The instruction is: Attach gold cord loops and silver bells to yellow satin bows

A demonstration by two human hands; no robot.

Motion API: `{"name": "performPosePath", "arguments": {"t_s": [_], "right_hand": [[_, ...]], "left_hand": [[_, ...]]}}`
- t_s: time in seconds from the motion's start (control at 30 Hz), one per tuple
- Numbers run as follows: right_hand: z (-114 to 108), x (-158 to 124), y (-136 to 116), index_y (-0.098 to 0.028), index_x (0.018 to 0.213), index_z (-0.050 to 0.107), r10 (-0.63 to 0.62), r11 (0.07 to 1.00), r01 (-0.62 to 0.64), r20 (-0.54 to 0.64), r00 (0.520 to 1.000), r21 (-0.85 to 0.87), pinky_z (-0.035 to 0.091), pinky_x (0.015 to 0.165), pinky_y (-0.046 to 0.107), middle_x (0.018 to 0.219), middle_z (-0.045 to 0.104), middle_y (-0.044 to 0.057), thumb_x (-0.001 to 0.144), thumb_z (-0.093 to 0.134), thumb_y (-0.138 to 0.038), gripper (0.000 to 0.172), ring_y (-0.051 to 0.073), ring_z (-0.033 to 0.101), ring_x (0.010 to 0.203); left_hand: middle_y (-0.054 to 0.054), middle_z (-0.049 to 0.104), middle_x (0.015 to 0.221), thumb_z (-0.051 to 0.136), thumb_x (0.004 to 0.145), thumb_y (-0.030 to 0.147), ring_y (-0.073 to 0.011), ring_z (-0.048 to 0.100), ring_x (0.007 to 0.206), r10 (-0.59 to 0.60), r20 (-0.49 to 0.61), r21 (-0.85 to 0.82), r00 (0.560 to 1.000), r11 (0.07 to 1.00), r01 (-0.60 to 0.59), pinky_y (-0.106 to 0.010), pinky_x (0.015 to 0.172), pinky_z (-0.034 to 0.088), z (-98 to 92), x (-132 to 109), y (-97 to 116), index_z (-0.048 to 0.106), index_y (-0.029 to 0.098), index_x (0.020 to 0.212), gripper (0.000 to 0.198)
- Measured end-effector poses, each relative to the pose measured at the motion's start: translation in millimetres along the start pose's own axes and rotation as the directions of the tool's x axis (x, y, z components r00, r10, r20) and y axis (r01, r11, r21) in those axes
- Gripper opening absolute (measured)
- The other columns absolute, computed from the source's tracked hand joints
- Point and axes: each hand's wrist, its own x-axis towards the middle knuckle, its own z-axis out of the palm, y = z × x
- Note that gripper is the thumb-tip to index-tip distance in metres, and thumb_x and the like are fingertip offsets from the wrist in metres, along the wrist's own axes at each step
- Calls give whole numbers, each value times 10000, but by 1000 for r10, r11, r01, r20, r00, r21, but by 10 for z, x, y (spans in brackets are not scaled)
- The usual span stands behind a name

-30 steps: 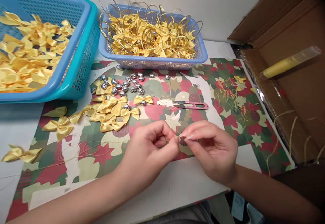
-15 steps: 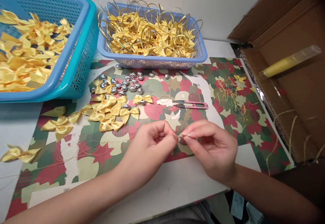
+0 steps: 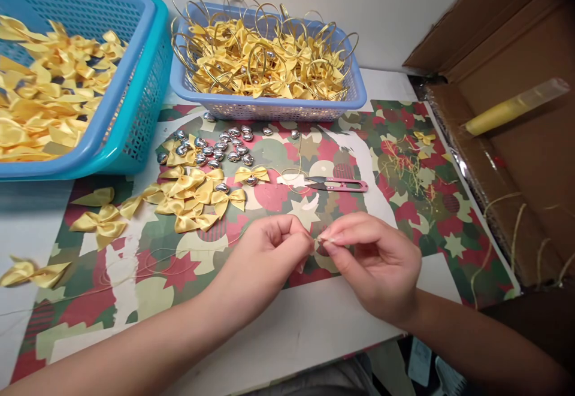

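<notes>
My left hand [image 3: 274, 258] is closed in a pinch near the table's front. Facing it, my right hand [image 3: 375, 258] pinches with thumb and fingertips, and a tiny bit of thin gold thread [image 3: 317, 239] shows between the two. More thread [image 3: 155, 258] runs loosely leftward over the patterned paper [image 3: 350, 204]. Beyond the hands are pink-handled snips [image 3: 336, 184], a yellow bow with a silver bell on it [image 3: 252, 175], a pile of yellow bows [image 3: 188, 198] and several silver bells [image 3: 224, 145].
A blue basket [image 3: 269, 103] at the back holds bows and gold wire loops. Stacked baskets [image 3: 146, 84] with yellow bows stand at the left. Thread scraps [image 3: 411, 165] lie on the right, beside a cardboard box [image 3: 507, 42] with a yellow-filled tube [image 3: 516, 107].
Both hands stay almost in place, still pinching close together. The fingers of my left hand have shifted very slightly; the view has moved a little.
</notes>
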Motion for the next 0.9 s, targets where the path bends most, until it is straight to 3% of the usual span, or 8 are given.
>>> {"name": "performPosePath", "arguments": {"t_s": [0.23,0.9], "right_hand": [[-6,-1,11,-186,812,693,-54,998,54,14,998,-29,606,580,281,764,721,40,752,642,44,243,160,707,696],[-4,-8,19,-166,813,686,-59,997,60,30,998,-44,591,595,276,787,712,53,750,641,60,240,156,705,712]], "left_hand": [[77,374,498,501,702,250,-79,288,504,-21,-10,-7,1000,1000,21,-233,484,212,-2,-13,-6,432,192,546,181],[71,391,485,512,687,262,-71,318,482,12,-55,12,998,1000,-12,-201,454,226,7,18,-34,446,189,534,182]]}}
